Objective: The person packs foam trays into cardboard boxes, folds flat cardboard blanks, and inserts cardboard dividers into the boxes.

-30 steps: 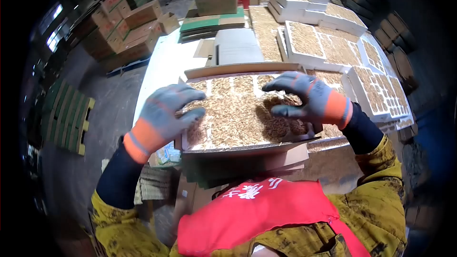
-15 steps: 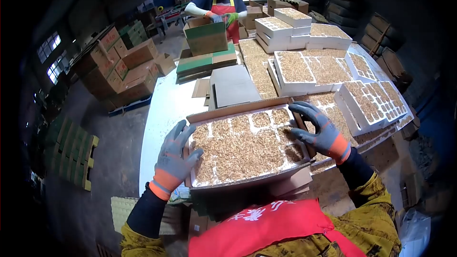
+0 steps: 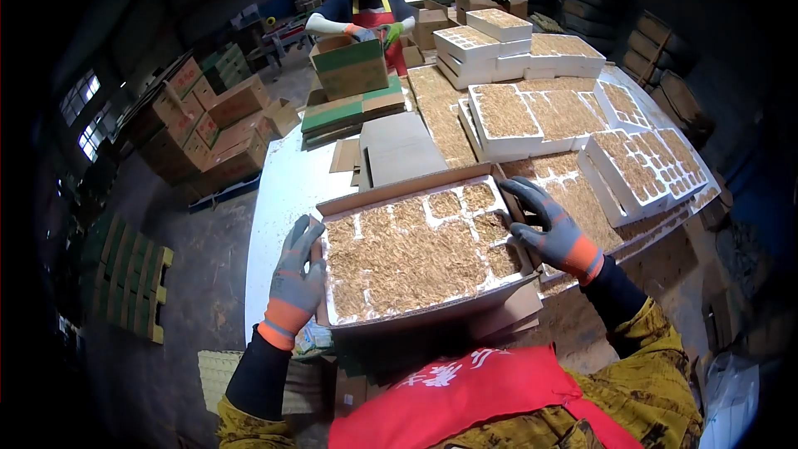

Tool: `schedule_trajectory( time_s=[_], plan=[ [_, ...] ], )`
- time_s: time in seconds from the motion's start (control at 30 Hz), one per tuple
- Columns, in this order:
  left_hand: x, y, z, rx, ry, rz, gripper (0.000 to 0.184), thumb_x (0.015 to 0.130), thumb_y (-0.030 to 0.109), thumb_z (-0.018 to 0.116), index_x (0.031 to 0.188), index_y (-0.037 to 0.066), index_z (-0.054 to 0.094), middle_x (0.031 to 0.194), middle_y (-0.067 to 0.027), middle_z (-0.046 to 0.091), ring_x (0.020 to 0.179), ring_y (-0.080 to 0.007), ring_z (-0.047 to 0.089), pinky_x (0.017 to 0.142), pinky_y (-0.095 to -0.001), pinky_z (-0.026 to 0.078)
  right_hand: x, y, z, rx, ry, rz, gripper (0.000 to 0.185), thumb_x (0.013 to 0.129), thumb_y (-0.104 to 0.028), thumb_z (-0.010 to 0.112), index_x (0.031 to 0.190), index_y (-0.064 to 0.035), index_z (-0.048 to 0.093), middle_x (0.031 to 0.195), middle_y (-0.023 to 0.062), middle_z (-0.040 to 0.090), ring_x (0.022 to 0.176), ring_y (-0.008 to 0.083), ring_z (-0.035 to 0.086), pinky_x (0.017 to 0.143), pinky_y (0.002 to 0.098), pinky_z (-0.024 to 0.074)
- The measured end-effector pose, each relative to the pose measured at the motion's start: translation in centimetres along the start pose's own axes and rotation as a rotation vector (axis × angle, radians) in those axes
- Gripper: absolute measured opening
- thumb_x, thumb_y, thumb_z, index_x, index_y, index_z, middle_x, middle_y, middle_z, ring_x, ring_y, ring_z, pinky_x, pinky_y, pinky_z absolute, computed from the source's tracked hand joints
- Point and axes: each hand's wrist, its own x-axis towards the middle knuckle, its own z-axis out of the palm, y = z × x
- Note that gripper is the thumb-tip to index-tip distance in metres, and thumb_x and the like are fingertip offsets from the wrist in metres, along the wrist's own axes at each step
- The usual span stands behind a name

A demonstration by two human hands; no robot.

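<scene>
An open cardboard box [image 3: 416, 318] lies in front of me, tilted slightly. Inside it is a white foam tray [image 3: 434, 214], its compartments mostly covered by loose brown, husk-like filling [image 3: 399, 258]. My left hand [image 3: 293, 283], in a grey and orange glove, grips the box's left wall, fingers along the side. On the right wall, my gloved right hand [image 3: 555, 229] holds the edge, with thumb and forefinger spread over the rim. The undersides of both hands are hidden.
Filled foam trays [image 3: 503, 120] are stacked on the white table [image 3: 278, 199]. Flat cardboard sheets [image 3: 403, 150] lie beyond my box. Across the table, a person [image 3: 374, 17] handles another carton [image 3: 349, 71]. Stacked cartons [image 3: 208, 129] and a green pallet stack [image 3: 125, 274] stand left.
My left hand's thumb and fingers have moved from over the tray's left edge onto the box's side wall. The right hand stays at the right edge. The view has shifted slightly.
</scene>
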Motion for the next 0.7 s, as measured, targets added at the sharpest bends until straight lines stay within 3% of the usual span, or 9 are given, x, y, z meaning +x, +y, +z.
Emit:
schedule_trajectory(
  time_s=[0.1,0.13,0.17,0.27,0.37,0.43,0.47,0.6,0.7],
  plan=[
    [-0.1,-0.7,0.5,-0.123,0.034,-0.028,0.062,0.084,0.001,0.057,0.143,0.003,0.039,0.144,-0.0223,0.041,0.134,-0.0364,0.041,0.111,-0.0390,0.034,-0.2,0.0,-0.1,0.053,-0.011,0.029,0.069,0.081,-0.003,0.067,0.144,-0.0173,0.042,0.148,0.0168,0.037,0.138,0.0324,0.036,0.112,0.0383,0.0336],
    [-0.2,-0.8,0.8,-0.191,0.053,-0.046,0.063,0.084,0.002,0.058,0.144,0.002,0.037,0.145,-0.0221,0.040,0.133,-0.0362,0.041,0.111,-0.0387,0.034,-0.2,1.0,0.3,0.230,0.012,0.056,0.072,0.081,-0.005,0.068,0.146,-0.0133,0.038,0.147,0.0163,0.038,0.137,0.0313,0.037,0.112,0.0372,0.0346],
    [-0.2,-0.6,1.2,-0.405,0.076,-0.168,0.070,0.083,0.007,0.065,0.145,-0.001,0.034,0.144,-0.0216,0.040,0.132,-0.0358,0.042,0.111,-0.0384,0.034,-0.2,1.5,0.3,0.144,0.030,0.042,0.075,0.080,-0.009,0.070,0.147,-0.0106,0.036,0.145,0.0166,0.040,0.135,0.0316,0.040,0.110,0.0373,0.0363],
    [0.2,0.2,0.0,0.164,0.045,0.071,0.072,0.079,0.018,0.074,0.141,0.002,0.041,0.141,-0.0209,0.043,0.131,-0.0364,0.042,0.110,-0.0399,0.035,0.4,0.2,-0.2,-0.322,0.080,-0.233,0.067,0.079,-0.015,0.072,0.141,-0.0112,0.045,0.139,0.0172,0.046,0.129,0.0356,0.044,0.107,0.0407,0.0385],
    [0.9,2.9,-1.7,0.432,0.042,0.320,0.064,0.069,0.026,0.081,0.126,0.009,0.057,0.128,-0.0154,0.054,0.119,-0.0347,0.049,0.103,-0.0435,0.036,1.6,-3.0,-0.3,-0.602,-0.006,-0.381,0.051,0.075,-0.023,0.077,0.122,-0.0120,0.058,0.123,0.0139,0.055,0.113,0.0343,0.051,0.096,0.0420,0.0441],
    [1.8,4.3,-2.6,0.471,-0.171,0.329,0.058,0.067,0.034,0.081,0.115,0.009,0.062,0.117,-0.0122,0.058,0.110,-0.0332,0.051,0.096,-0.0424,0.037,2.3,-4.5,-0.1,-0.608,-0.170,-0.452,0.043,0.072,-0.024,0.079,0.106,-0.0108,0.059,0.108,0.0118,0.058,0.107,0.0327,0.054,0.087,0.0420,0.0469],
    [1.9,3.6,-2.4,0.426,-0.198,0.427,0.049,0.065,0.037,0.081,0.102,0.010,0.064,0.101,-0.0086,0.060,0.100,-0.0317,0.052,0.090,-0.0405,0.038,2.7,-4.7,0.2,-0.612,-0.284,-0.421,0.043,0.071,-0.024,0.080,0.106,-0.0104,0.058,0.107,0.0123,0.058,0.104,0.0334,0.056,0.085,0.0421,0.0477],
    [3.4,4.5,-2.5,0.488,-0.441,0.263,0.046,0.063,0.042,0.082,0.091,0.011,0.063,0.087,-0.0074,0.058,0.084,-0.0301,0.054,0.083,-0.0395,0.040,4.0,-4.6,1.8,-0.589,-0.519,-0.304,0.047,0.068,-0.025,0.080,0.105,-0.0079,0.056,0.103,0.0151,0.058,0.095,0.0368,0.060,0.080,0.0438,0.0494],
    [3.1,4.1,-1.7,0.555,-0.358,0.276,0.050,0.062,0.046,0.082,0.093,0.012,0.063,0.088,-0.0075,0.058,0.082,-0.0299,0.055,0.082,-0.0386,0.040,4.7,-4.5,2.0,-0.513,-0.566,-0.286,0.045,0.070,-0.024,0.077,0.105,-0.0060,0.055,0.101,0.0161,0.056,0.095,0.0383,0.059,0.079,0.0440,0.0491]
  ],
)
